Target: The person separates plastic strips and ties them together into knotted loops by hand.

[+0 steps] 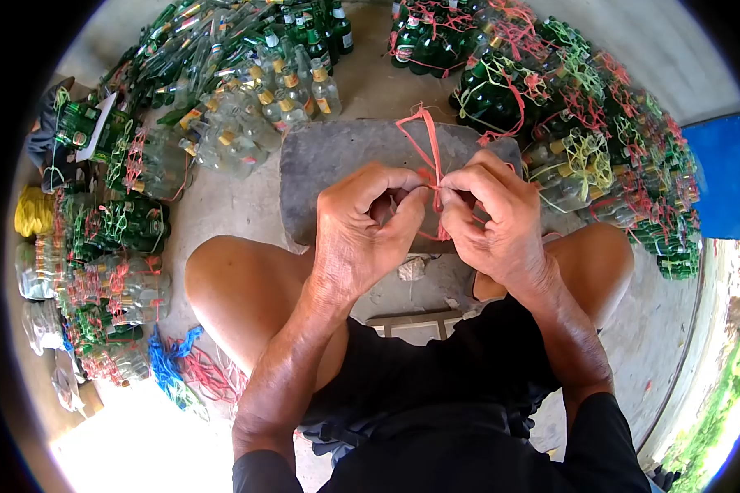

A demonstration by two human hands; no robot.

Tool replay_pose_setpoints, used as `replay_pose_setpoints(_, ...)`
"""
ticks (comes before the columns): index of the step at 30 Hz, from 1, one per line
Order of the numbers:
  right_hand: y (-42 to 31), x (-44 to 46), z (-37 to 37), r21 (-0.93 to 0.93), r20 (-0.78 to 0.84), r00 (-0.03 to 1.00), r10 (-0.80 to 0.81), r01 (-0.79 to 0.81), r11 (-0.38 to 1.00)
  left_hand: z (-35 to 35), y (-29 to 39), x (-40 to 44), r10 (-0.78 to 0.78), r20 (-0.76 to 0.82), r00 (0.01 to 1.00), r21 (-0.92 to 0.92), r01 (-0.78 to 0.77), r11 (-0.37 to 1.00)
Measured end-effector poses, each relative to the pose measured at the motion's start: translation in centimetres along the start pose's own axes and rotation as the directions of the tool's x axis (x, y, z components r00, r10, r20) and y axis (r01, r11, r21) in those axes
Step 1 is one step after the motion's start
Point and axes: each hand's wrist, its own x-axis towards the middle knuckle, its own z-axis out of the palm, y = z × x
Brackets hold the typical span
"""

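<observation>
Between my two hands is a length of pink plastic twine, with a loop standing up above the fingers and more strands hanging below. My left hand pinches it between thumb and forefinger. From the other side my right hand pinches the same twine, its fingertips almost touching those of the left. Both hands are over a dark grey slab in front of my knees. The fingers partly cover the point where the strands cross.
Loose green bottles and clear bottles lie and stand at the back left. Bundles of tied bottles are piled along the right, and more bundles along the left. Blue twine lies on the floor near my left knee.
</observation>
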Motion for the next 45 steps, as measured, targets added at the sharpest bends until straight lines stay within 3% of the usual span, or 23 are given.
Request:
replay_pose_setpoints(8,0.0,0.0,0.3,-0.064,0.025,0.999,-0.037,0.039,0.997,0.3,-0.7,0.0,-0.125,0.028,0.992,-0.125,0.128,0.984)
replay_pose_setpoints(14,-0.3,0.2,0.1,-0.105,0.071,0.996,-0.059,0.066,0.992,-0.5,-0.2,0.4,-0.187,0.136,0.973,-0.004,0.189,0.982)
replay_pose_setpoints(17,0.0,0.0,0.2,-0.128,0.089,0.993,-0.076,0.087,0.988,-0.3,-1.1,0.4,-0.186,0.166,0.968,-0.153,0.211,0.965)
replay_pose_setpoints(23,0.0,-0.1,0.5,-0.180,0.091,0.988,-0.121,0.136,0.974,-0.4,-1.5,0.6,-0.271,0.219,0.937,-0.211,0.316,0.925)
replay_pose_setpoints(31,-0.4,-0.5,0.6,-0.148,0.118,0.989,-0.087,0.104,0.984,-0.5,-1.4,0.4,-0.360,0.253,0.898,-0.311,0.428,0.849)
replay_pose_setpoints(38,-0.1,-0.9,1.0,0.052,0.118,0.992,0.037,-0.043,0.998,-1.1,-1.1,0.5,-0.433,0.305,0.848,-0.372,0.524,0.766)
replay_pose_setpoints(43,-0.2,-0.8,1.7,0.079,0.041,0.997,0.062,-0.065,0.995,-0.5,-2.4,-0.1,-0.395,0.233,0.889,-0.363,0.456,0.812)
replay_pose_setpoints(45,-0.4,-0.5,1.3,-0.015,0.074,0.997,-0.009,0.010,1.000,-0.4,-2.4,-0.1,-0.389,0.219,0.895,-0.343,0.444,0.828)
